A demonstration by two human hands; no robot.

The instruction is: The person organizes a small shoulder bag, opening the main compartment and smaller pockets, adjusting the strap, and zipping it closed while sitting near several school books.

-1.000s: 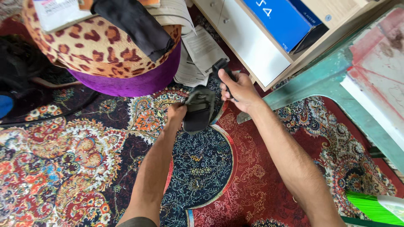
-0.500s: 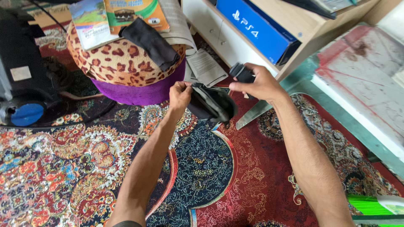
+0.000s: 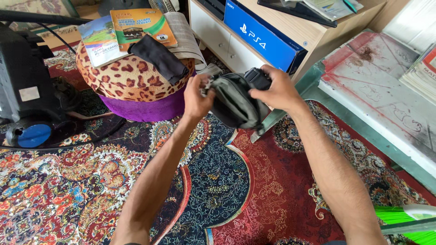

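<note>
Hands meet over a patterned carpet [image 3: 91,190] as a person grips a small grey-green pouch [image 3: 234,106] held up in the air between them. Left hand [image 3: 196,97] pinches the pouch's near-left edge, fingers closed on the fabric with the thumb on top. Right hand [image 3: 277,90] wraps over the far-right end, fingers curled down and clamped around a black part of the pouch at its top. Pouch lies directly between the two sets of fingers, its long axis running roughly from the left fingers up and across to the right ones, its rounded body sagging below both grips. Neither hand is nearer than the other; both are touching it. Beyond the left fingers sits a leopard-print cushion stool [image 3: 131,81] carrying books [image 3: 136,27] and a dark cloth [image 3: 159,59]. Beyond the right fingers stands a wooden cabinet [image 3: 313,36] with a blue box [image 3: 261,34] on its shelf.
</note>
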